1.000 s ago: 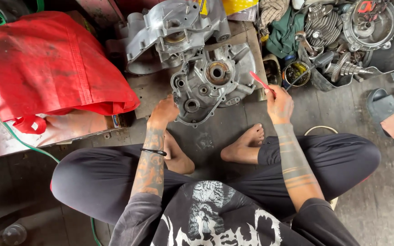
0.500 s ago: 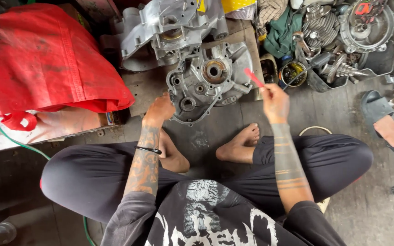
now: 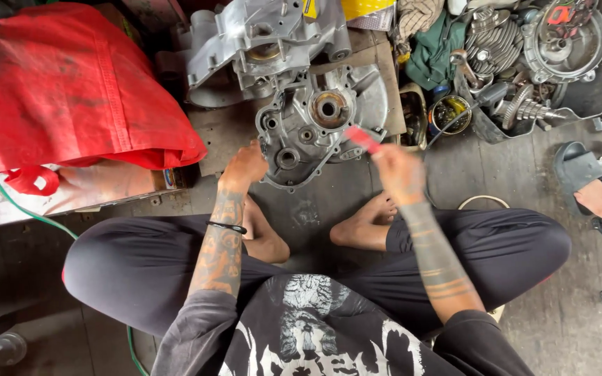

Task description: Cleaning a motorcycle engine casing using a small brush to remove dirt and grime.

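Left hand (image 3: 244, 166): reached forward and down, palm turned under, fingers curled against a metal casing (image 3: 318, 122); knuckles uppermost. Left forearm: bare, tattooed, running straight from the pushed-up dark sleeve at the elbow; thin black band around the wrist.

Right hand (image 3: 400, 170): raised in front of the right knee, blurred, fingers closed round a slim red tool (image 3: 363, 138) whose tip points up and to the left. Right forearm: bare, banded tattoos, angled inward from the elbow; sleeve pushed up near the elbow.

Legs: crossed, dark trousers, knees spread wide to either side. Feet: bare, soles tucked inward, lying between the two forearms.
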